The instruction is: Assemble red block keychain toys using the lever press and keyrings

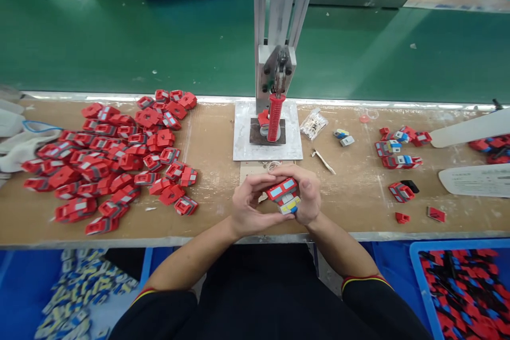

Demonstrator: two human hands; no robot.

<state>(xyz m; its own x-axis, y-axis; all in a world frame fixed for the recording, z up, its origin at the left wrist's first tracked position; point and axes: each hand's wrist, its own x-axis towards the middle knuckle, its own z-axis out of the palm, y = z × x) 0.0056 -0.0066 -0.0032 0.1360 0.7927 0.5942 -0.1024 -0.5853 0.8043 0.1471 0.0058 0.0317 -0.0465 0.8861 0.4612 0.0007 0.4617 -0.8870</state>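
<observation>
Both of my hands meet over the front middle of the wooden bench (215,133). My left hand (249,204) and my right hand (308,196) together grip a small red toy vehicle part (283,191) with light blue windows; a grey, yellow and blue piece (290,205) sits pressed against its underside. Just behind my hands stands a hand press (274,71) with a red ribbed handle (274,117) on a metal base plate (245,138). A red piece (263,118) lies under the press.
A big heap of red toy parts (115,154) covers the bench's left side. Several assembled pieces (398,151) lie to the right, with a small bag of screws (314,123). A green conveyor belt (119,42) runs behind. Blue bins (466,287) sit below the bench.
</observation>
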